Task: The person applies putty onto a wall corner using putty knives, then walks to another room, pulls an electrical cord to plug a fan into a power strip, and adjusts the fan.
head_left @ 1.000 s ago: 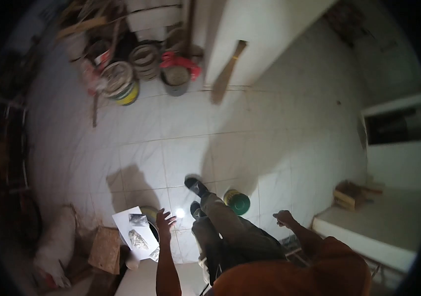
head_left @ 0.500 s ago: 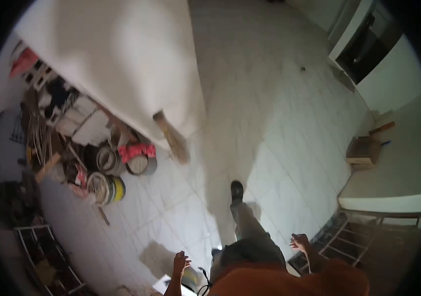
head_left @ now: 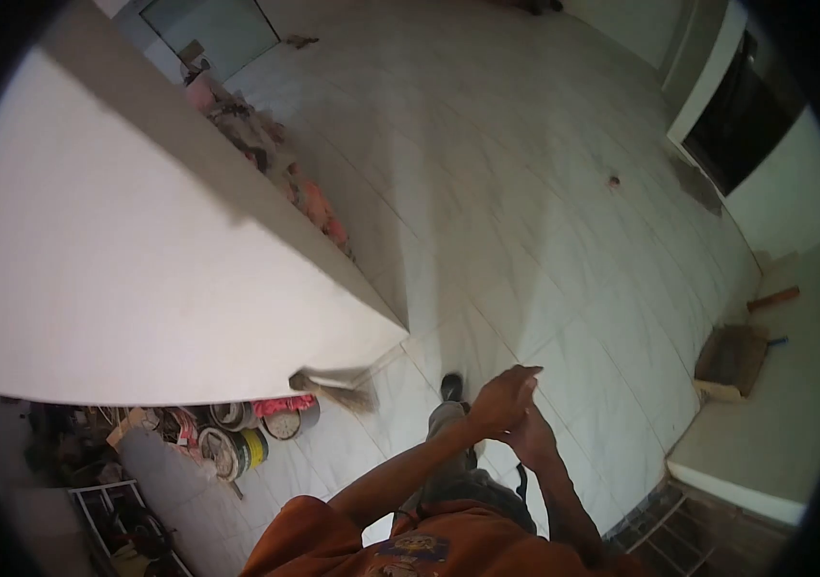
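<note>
My left hand and my right hand are together in front of my body, touching each other. The left hand's fingers stretch towards the upper right and lie over the right hand. Part of the right hand's fingers is hidden behind the left; what shows looks extended. Nothing is visible held in either hand. Below them are my trouser leg and dark shoe on the pale tiled floor.
A white wall ends in a corner on my left, with a brush at its foot. Stained buckets and a pink cloth lie beyond. A white metal frame stands lower left. A dustpan-like object sits on the right ledge.
My hands, earlier apart at my sides, have come together in front of me. The view has moved forward past the wall corner, and pink and grey clutter behind the wall now shows.
</note>
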Demonstrator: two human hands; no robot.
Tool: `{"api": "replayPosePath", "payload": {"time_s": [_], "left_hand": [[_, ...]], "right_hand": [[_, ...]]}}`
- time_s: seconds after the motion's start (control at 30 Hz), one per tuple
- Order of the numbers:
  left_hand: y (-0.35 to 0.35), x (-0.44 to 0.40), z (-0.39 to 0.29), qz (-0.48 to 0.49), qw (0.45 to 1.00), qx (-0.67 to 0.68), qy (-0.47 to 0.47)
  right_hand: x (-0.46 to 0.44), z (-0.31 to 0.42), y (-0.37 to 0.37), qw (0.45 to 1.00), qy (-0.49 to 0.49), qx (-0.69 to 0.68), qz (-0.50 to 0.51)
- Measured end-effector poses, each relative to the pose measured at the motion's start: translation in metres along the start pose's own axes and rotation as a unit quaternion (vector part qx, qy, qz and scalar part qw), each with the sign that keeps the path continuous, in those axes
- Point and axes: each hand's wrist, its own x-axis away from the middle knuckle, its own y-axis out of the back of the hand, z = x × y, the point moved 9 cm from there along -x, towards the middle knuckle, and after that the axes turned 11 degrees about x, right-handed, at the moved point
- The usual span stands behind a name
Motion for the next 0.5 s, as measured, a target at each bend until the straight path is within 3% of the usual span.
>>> {"api": "replayPosePath", "payload": {"time_s": [0.07,0.23,0.3,0.33,0.37,0.5], "left_hand": [[0.009,-0.061,0.013,0.039,0.999,-0.010,-0.006],[0.028,-0.208,0.047,0.204,0.978,-0.001,0.049],[0.036,-0.249,0.038,0.246,0.969,-0.005,0.029],[0.060,-0.289,0.038,0.274,0.961,-0.031,0.001],[0.081,-0.318,0.030,0.274,0.960,0.038,0.039],[0.133,-0.417,0.033,0.271,0.961,0.055,-0.033]], "right_hand": [[-0.042,0.009,0.025,0.957,-0.078,-0.280,-0.003],[-0.158,0.079,0.113,0.940,-0.068,-0.332,-0.048],[-0.183,0.128,0.127,0.935,-0.105,-0.313,-0.127],[-0.213,0.155,0.135,0.936,-0.097,-0.317,-0.119],[-0.230,0.176,0.144,0.934,-0.095,-0.323,-0.115],[-0.301,0.257,0.172,0.938,-0.071,-0.319,-0.117]]}}
